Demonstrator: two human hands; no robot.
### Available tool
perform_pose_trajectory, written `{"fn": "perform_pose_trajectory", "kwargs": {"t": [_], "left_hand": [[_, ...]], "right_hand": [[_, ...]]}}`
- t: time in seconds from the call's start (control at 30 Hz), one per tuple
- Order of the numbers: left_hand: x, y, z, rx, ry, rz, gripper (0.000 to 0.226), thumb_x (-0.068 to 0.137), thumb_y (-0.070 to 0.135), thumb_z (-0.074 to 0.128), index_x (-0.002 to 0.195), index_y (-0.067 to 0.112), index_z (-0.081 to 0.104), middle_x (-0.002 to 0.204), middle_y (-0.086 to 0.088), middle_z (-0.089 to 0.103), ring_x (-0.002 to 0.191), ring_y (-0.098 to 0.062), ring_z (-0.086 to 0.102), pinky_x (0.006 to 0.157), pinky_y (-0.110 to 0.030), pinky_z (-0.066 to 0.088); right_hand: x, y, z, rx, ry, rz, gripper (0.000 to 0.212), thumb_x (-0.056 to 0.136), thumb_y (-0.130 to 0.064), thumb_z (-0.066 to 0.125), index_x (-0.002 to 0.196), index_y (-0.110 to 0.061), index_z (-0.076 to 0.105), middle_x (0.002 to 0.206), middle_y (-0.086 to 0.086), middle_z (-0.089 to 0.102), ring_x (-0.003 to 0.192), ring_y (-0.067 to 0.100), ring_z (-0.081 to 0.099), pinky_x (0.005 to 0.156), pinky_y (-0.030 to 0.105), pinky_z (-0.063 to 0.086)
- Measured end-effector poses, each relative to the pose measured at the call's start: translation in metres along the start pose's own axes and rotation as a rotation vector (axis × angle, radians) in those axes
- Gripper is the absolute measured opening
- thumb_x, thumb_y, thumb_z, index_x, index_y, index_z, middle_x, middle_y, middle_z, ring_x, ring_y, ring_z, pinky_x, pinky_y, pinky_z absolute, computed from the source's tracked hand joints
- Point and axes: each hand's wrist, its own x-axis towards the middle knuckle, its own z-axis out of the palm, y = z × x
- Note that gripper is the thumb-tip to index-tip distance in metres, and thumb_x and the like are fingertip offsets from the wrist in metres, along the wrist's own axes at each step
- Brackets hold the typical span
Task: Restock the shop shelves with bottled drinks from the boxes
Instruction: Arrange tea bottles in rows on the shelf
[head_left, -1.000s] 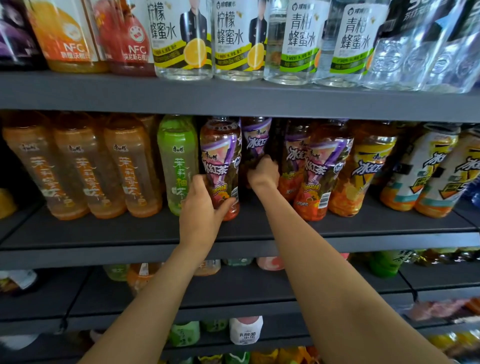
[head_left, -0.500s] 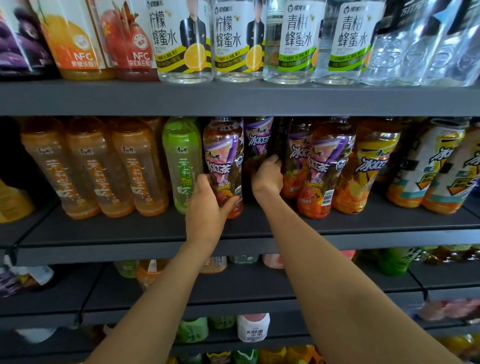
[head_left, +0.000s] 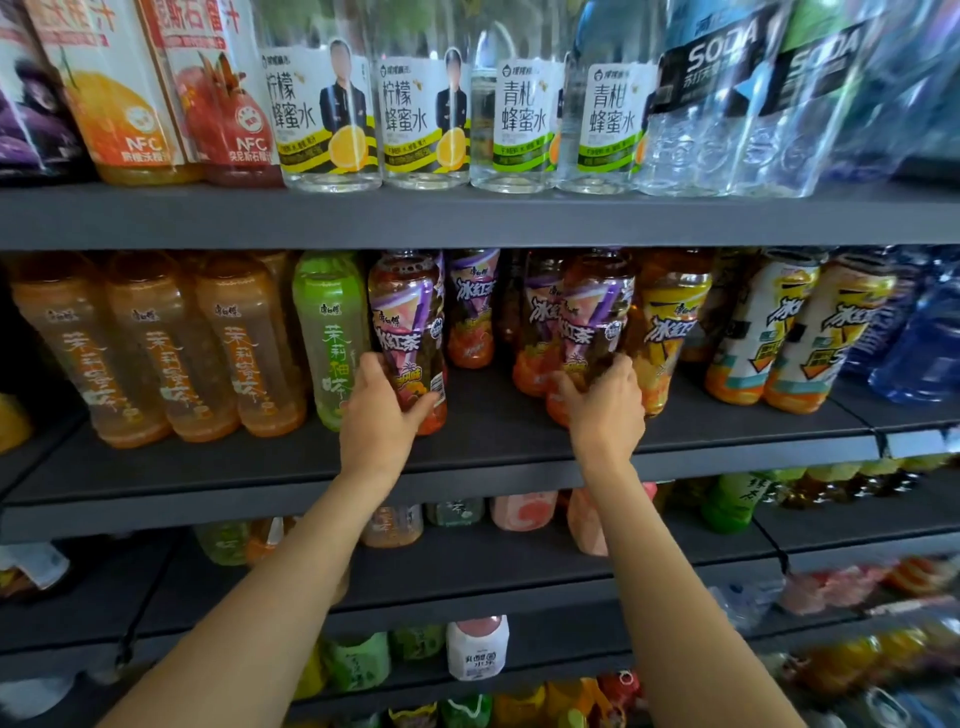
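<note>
Purple-label tea btl (head_left: 410, 332) gripped by L hand (head_left: 382, 415); R hand (head_left: 605, 410) grips 2nd btl (head_left: 592, 317).

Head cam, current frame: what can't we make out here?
- Boxes named in the task: none in the head view.
- Caps of the middle-shelf bottles: hidden behind the upper shelf edge.
- Base of the bottle that the right hand grips: covered by that hand.
- Left hand fingertips: behind its purple-label bottle.
- Lower-shelf drinks at right: blurred, labels unreadable.
</note>
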Motion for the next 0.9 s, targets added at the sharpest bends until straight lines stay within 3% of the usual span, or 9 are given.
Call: {"fn": "perform_pose_trajectory", "kwargs": {"t": [0.1, 0.33, 0.43, 0.53, 0.9], "left_hand": [[0.001, -0.001, 0.000, 0.006, 0.003, 0.005, 0.058, 0.076, 0.031, 0.074, 0.115, 0.008, 0.038, 0.118, -0.009, 0.055, 0.109, -0.027, 0.055, 0.083, -0.037, 0.048], [0.000, -0.002, -0.001, 0.005, 0.014, 0.017, 0.057, 0.076, 0.031, 0.074, 0.114, 0.007, 0.039, 0.117, -0.010, 0.055, 0.110, -0.027, 0.054, 0.084, -0.037, 0.047], [0.000, 0.000, -0.001, 0.010, 0.017, 0.010, 0.058, 0.075, 0.031, 0.074, 0.115, 0.007, 0.039, 0.118, -0.010, 0.054, 0.111, -0.026, 0.054, 0.084, -0.036, 0.047], [0.000, 0.001, -0.001, 0.007, 0.015, 0.005, 0.059, 0.075, 0.030, 0.074, 0.116, 0.008, 0.038, 0.120, -0.009, 0.053, 0.114, -0.025, 0.052, 0.087, -0.035, 0.046], [0.000, -0.002, 0.001, 0.004, 0.036, 0.017, 0.058, 0.075, 0.031, 0.074, 0.116, 0.011, 0.038, 0.119, -0.007, 0.053, 0.113, -0.023, 0.053, 0.089, -0.037, 0.048]], "right_hand": [[0.003, 0.003, 0.002, 0.056, -0.012, 0.010, 0.050, 0.082, -0.035, 0.068, 0.115, -0.004, 0.045, 0.110, 0.013, 0.060, 0.103, 0.033, 0.058, 0.080, 0.044, 0.048], [-0.008, -0.020, 0.031, 0.078, -0.171, -0.164, 0.057, 0.078, -0.038, 0.072, 0.115, -0.002, 0.049, 0.100, 0.015, 0.065, 0.096, 0.032, 0.060, 0.079, 0.041, 0.050], [0.000, -0.042, 0.049, 0.082, -0.240, -0.175, 0.052, 0.080, -0.035, 0.070, 0.112, -0.001, 0.046, 0.105, 0.017, 0.064, 0.100, 0.033, 0.060, 0.077, 0.039, 0.048], [0.008, -0.054, 0.062, 0.069, -0.274, -0.167, 0.051, 0.083, -0.032, 0.067, 0.115, 0.001, 0.044, 0.114, 0.018, 0.061, 0.108, 0.034, 0.057, 0.084, 0.041, 0.046], [0.012, -0.059, 0.072, 0.077, -0.254, -0.203, 0.054, 0.087, -0.029, 0.064, 0.125, -0.001, 0.039, 0.125, 0.016, 0.054, 0.111, 0.033, 0.057, 0.084, 0.040, 0.047]]}}
